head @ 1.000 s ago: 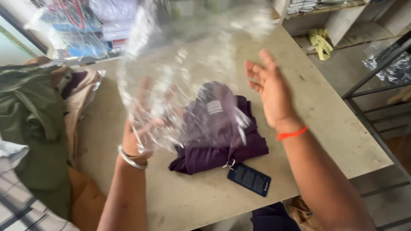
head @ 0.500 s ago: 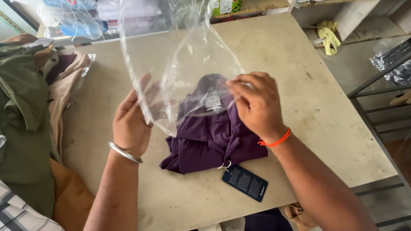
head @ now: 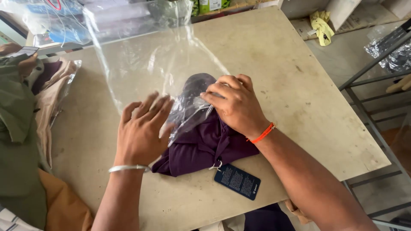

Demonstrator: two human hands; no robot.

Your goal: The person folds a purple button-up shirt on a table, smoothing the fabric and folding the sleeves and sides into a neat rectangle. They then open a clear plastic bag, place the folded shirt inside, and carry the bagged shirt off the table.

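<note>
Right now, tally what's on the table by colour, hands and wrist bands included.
Purple folded garment: 1
Clear plastic bag: 1
Dark blue hang tag: 1
Olive green garment: 1
Orange wrist band: 1
Silver bangle: 1
Hands: 2, left hand on the bag, right hand pinching the bag's edge over the garment
Total: 8
</note>
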